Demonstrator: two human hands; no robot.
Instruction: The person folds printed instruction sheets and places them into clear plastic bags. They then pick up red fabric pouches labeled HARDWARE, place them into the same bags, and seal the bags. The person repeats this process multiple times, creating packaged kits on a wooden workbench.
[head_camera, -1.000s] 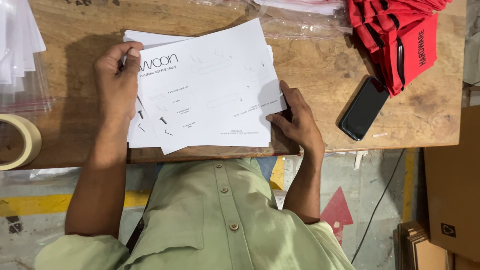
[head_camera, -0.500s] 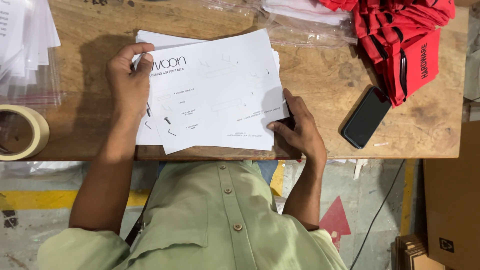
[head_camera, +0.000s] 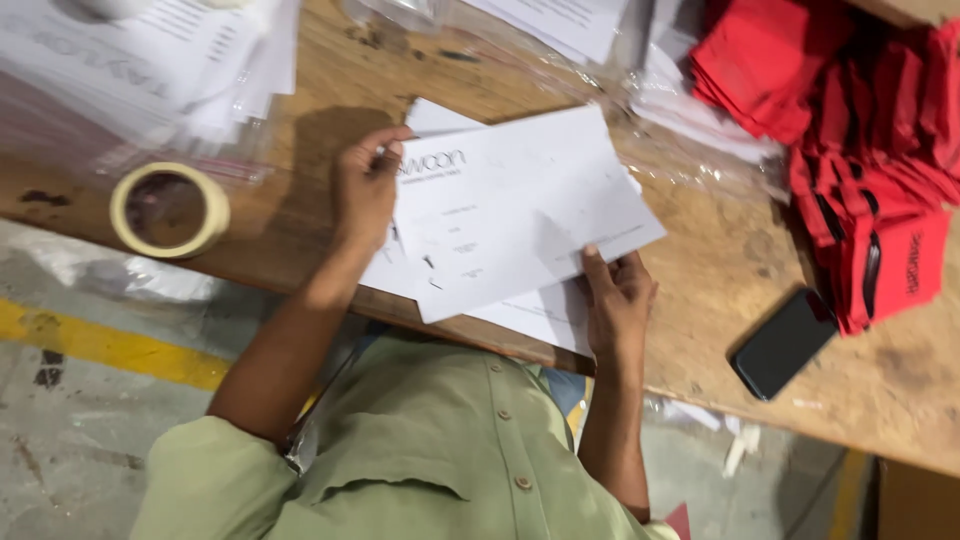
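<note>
A white printed paper sheet (head_camera: 520, 205) lies on top of other white sheets (head_camera: 530, 318) at the near edge of a wooden table (head_camera: 720, 260). My left hand (head_camera: 365, 190) pinches the top sheet's upper left corner. My right hand (head_camera: 618, 295) grips its lower right edge, thumb on top of the paper. The sheet is tilted, its right side lifted slightly off the stack.
A roll of tape (head_camera: 170, 208) lies at the table's left edge. Stacks of bagged white papers (head_camera: 140, 60) sit at the back left and more papers (head_camera: 570, 20) at the back middle. Red folded garments (head_camera: 850, 130) are piled at right, with a black phone (head_camera: 785, 343) beside them.
The camera view has swung and tilted, so the table now runs at a slant. My right hand has shifted from the sheet's side onto its lower right edge. The left hand keeps its corner grip.
</note>
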